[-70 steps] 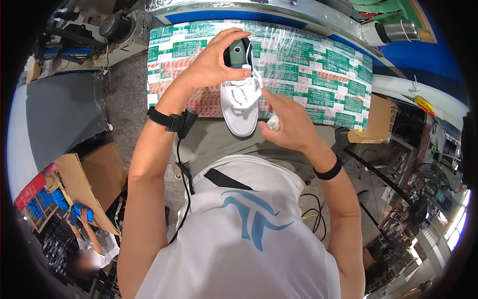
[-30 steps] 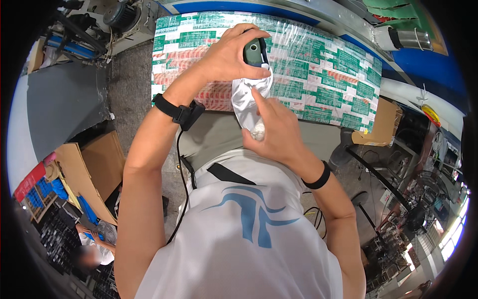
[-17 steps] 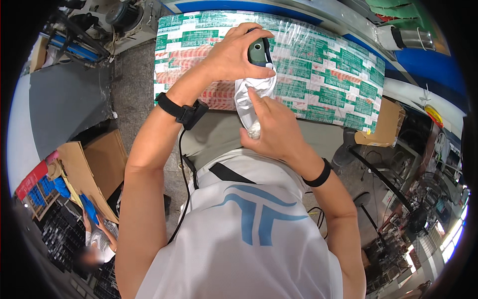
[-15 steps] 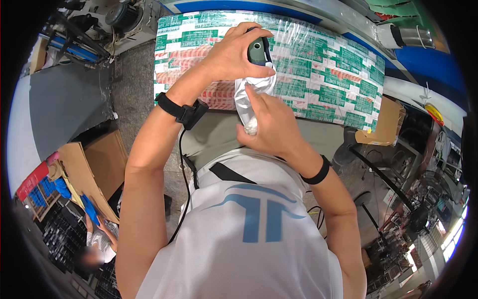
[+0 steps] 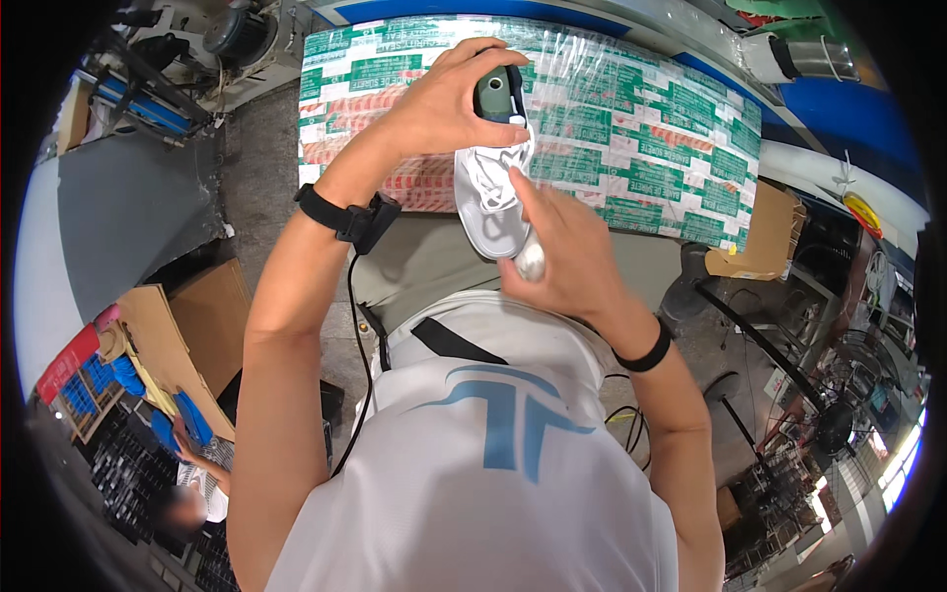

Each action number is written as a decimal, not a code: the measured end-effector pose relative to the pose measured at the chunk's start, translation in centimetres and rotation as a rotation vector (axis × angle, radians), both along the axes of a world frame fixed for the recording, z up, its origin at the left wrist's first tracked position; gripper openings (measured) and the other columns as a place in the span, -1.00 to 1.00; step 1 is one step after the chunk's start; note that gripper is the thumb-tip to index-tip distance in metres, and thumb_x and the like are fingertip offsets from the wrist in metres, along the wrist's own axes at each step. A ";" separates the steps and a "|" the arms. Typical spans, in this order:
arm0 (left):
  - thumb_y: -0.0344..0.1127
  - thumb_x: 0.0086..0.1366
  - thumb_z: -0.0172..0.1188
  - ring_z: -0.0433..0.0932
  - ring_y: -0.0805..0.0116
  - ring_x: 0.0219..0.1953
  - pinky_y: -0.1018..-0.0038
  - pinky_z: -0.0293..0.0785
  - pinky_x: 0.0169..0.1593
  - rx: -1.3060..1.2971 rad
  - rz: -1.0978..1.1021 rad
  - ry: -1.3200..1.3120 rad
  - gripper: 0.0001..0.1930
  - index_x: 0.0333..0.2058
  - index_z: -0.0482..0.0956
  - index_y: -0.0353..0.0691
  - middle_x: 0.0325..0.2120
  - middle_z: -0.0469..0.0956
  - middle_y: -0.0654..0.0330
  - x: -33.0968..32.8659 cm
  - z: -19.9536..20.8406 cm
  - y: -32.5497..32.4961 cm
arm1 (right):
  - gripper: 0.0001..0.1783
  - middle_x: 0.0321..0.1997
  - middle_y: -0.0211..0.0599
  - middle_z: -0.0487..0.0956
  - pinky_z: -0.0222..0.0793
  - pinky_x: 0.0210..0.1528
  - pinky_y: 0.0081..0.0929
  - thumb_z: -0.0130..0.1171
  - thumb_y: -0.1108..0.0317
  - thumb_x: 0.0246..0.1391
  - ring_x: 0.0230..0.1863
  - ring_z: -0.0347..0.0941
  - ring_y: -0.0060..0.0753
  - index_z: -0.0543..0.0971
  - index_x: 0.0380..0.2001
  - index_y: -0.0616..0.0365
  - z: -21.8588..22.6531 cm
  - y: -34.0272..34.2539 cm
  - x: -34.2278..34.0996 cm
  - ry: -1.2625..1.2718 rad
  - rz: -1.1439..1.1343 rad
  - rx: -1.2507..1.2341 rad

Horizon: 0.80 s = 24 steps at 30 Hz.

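Note:
A white lace-up shoe (image 5: 485, 222) is held up in front of me, toe toward my body, with its laces showing. In its heel opening sits a dark green block with a round hole, like a shoe last (image 5: 493, 96). My left hand (image 5: 439, 109) grips the shoe round this heel end, thumb and fingers on opposite sides. By the toe, my right hand (image 5: 572, 247) is closed on a crumpled white wad (image 5: 531, 259), its exact kind unclear. The wad is against or very close to the side of the toe, and the right index finger points along the shoe's side.
Beneath my hands is a work surface (image 5: 661, 138) covered in green-and-white printed tape and clear film. Cardboard boxes (image 5: 202, 316) stand at left, another carton (image 5: 764, 237) at right. A black stand (image 5: 755, 326) is at right. Another person (image 5: 202, 483) is at far lower left.
The shoe has turned so its laces and toe now face up into view. My right hand has shifted right and slightly nearer me with the wad; my left hand moved slightly left.

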<state>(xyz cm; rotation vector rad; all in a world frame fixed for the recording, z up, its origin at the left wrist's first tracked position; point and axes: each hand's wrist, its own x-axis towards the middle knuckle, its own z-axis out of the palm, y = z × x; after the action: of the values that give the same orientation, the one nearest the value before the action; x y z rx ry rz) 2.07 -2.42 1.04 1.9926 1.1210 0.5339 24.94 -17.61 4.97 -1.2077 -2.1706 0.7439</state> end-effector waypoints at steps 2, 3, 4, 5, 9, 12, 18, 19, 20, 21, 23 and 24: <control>0.02 0.11 0.71 0.29 -0.15 0.60 -0.01 0.32 0.60 0.014 -0.021 -0.037 -0.08 0.45 0.55 0.07 0.54 0.33 -0.03 0.4 -0.3 0.1 | 0.08 -0.15 -0.06 0.62 0.55 -0.11 -0.08 0.57 0.18 -0.08 -0.14 0.62 0.05 0.40 0.51 0.37 -1.0 0.3 -0.4 -0.077 0.000 -0.038; 0.03 0.11 0.71 0.28 -0.16 0.60 -0.01 0.33 0.59 0.013 -0.028 -0.019 -0.08 0.45 0.54 0.09 0.54 0.32 -0.03 0.7 -0.2 0.1 | 0.10 -0.15 -0.05 0.63 0.57 -0.07 -0.08 0.56 0.19 -0.09 -0.14 0.62 0.06 0.40 0.53 0.35 -1.5 0.2 -0.6 -0.078 0.038 -0.022; 0.03 0.11 0.71 0.28 -0.16 0.60 -0.01 0.33 0.59 0.014 -0.029 -0.017 -0.08 0.45 0.54 0.09 0.54 0.32 -0.03 0.6 -0.2 0.1 | 0.11 -0.15 -0.04 0.65 0.58 -0.03 -0.08 0.56 0.21 -0.10 -0.15 0.63 0.07 0.40 0.56 0.32 -1.9 0.1 -0.8 -0.080 0.075 -0.005; 0.03 0.10 0.71 0.29 -0.16 0.60 -0.01 0.34 0.59 0.023 -0.017 -0.001 -0.08 0.44 0.55 0.10 0.55 0.32 -0.03 0.4 -0.1 0.1 | 0.11 -0.15 -0.04 0.65 0.58 -0.03 -0.08 0.56 0.21 -0.10 -0.15 0.63 0.07 0.40 0.56 0.32 -2.3 -0.1 -1.3 -0.081 0.074 -0.005; 0.05 0.09 0.72 0.32 -0.15 0.58 -0.01 0.37 0.57 0.001 0.002 -0.005 -0.09 0.44 0.56 0.11 0.55 0.31 -0.01 0.2 -0.1 0.1 | 0.08 -0.17 -0.04 0.64 0.57 -0.09 -0.08 0.55 0.17 -0.07 -0.19 0.63 0.08 0.41 0.52 0.38 -0.9 -0.6 -1.8 0.057 0.107 -0.192; 0.05 0.09 0.72 0.33 -0.16 0.58 0.00 0.36 0.58 -0.008 -0.010 -0.004 -0.08 0.44 0.56 0.10 0.55 0.31 -0.02 -0.3 -0.4 0.4 | 0.07 -0.20 -0.04 0.63 0.57 -0.15 -0.06 0.54 0.14 -0.04 -0.23 0.63 0.07 0.41 0.50 0.42 0.4 -2.0 -1.1 0.149 0.143 -0.296; 0.04 0.10 0.72 0.29 -0.16 0.60 0.00 0.30 0.61 0.035 -0.021 0.011 -0.07 0.45 0.55 0.08 0.55 0.32 -0.04 0.3 -0.1 -0.1 | 0.14 -0.17 -0.11 0.57 0.51 -0.13 -0.09 0.57 0.13 -0.07 -0.19 0.56 -0.02 0.36 0.54 0.39 -1.1 -1.7 -1.1 -0.118 -0.014 0.024; 0.03 0.10 0.71 0.29 -0.16 0.60 0.00 0.31 0.61 0.026 -0.013 0.003 -0.07 0.45 0.55 0.08 0.55 0.31 -0.04 0.2 -0.2 0.0 | 0.16 -0.15 -0.12 0.55 0.50 -0.14 -0.11 0.59 0.11 -0.09 -0.19 0.55 -0.04 0.37 0.54 0.41 -2.1 -1.1 -1.3 -0.167 -0.003 0.040; 0.02 0.10 0.71 0.29 -0.16 0.61 0.01 0.31 0.60 0.018 -0.005 -0.005 -0.07 0.46 0.54 0.08 0.55 0.31 -0.04 0.2 -0.2 0.1 | 0.16 -0.15 -0.12 0.55 0.50 -0.14 -0.11 0.59 0.11 -0.09 -0.19 0.55 -0.04 0.37 0.54 0.41 -2.7 -0.7 -1.3 -0.165 -0.003 0.046; 0.00 0.09 0.72 0.29 -0.15 0.61 0.01 0.31 0.61 0.014 0.002 -0.010 -0.06 0.46 0.54 0.09 0.56 0.31 -0.04 0.3 -0.3 0.0 | 0.14 -0.17 -0.12 0.55 0.51 -0.14 -0.08 0.58 0.11 -0.08 -0.20 0.55 -0.03 0.38 0.53 0.43 -2.8 -0.6 -1.5 -0.176 0.027 0.071; -0.01 0.09 0.72 0.29 -0.15 0.61 0.01 0.31 0.60 0.013 0.003 -0.012 -0.06 0.46 0.54 0.09 0.56 0.31 -0.04 0.4 -0.4 0.0 | 0.13 -0.19 -0.11 0.55 0.51 -0.14 -0.06 0.57 0.11 -0.07 -0.21 0.56 -0.02 0.38 0.52 0.45 -2.7 -0.8 -2.0 -0.189 0.055 0.094; -0.02 0.09 0.72 0.30 -0.14 0.60 0.01 0.32 0.60 0.013 0.010 -0.012 -0.07 0.46 0.55 0.09 0.56 0.30 -0.03 0.5 -0.4 0.0 | 0.11 -0.20 -0.10 0.57 0.53 -0.12 -0.04 0.56 0.12 -0.05 -0.21 0.57 0.01 0.39 0.51 0.46 -2.4 -0.7 -2.4 -0.102 0.034 0.004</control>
<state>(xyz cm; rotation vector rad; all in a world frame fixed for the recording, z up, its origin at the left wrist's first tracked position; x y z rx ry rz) 2.57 -2.44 0.66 1.9936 1.1235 0.5589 22.51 -18.30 2.58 -1.2344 -2.2799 0.7061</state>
